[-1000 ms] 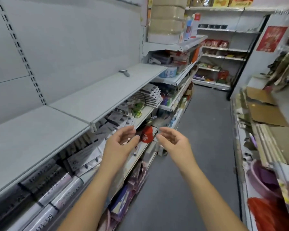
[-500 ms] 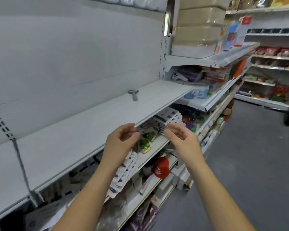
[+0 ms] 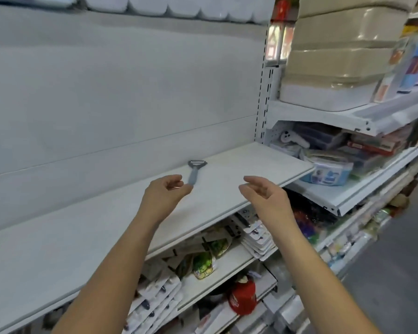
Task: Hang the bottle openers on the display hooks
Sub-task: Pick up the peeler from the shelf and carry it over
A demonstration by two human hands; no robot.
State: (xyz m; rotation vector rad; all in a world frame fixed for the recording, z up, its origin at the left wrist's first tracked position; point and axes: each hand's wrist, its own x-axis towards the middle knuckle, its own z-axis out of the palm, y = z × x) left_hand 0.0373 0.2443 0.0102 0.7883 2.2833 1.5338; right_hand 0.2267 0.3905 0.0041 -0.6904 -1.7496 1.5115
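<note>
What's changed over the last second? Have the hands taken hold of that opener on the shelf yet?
Not yet. Both hands rose from in front of the lower shelves to above the white shelf. The left hand reached the handle end of the bottle opener; contact is unclear. The right hand is open and empty. The opener lies where it lay.

A white shelf runs along a pale back panel in a shop aisle. Lower shelves carry packaged goods; beige boxes stack on the upper right shelf. The floor is dark grey
</note>
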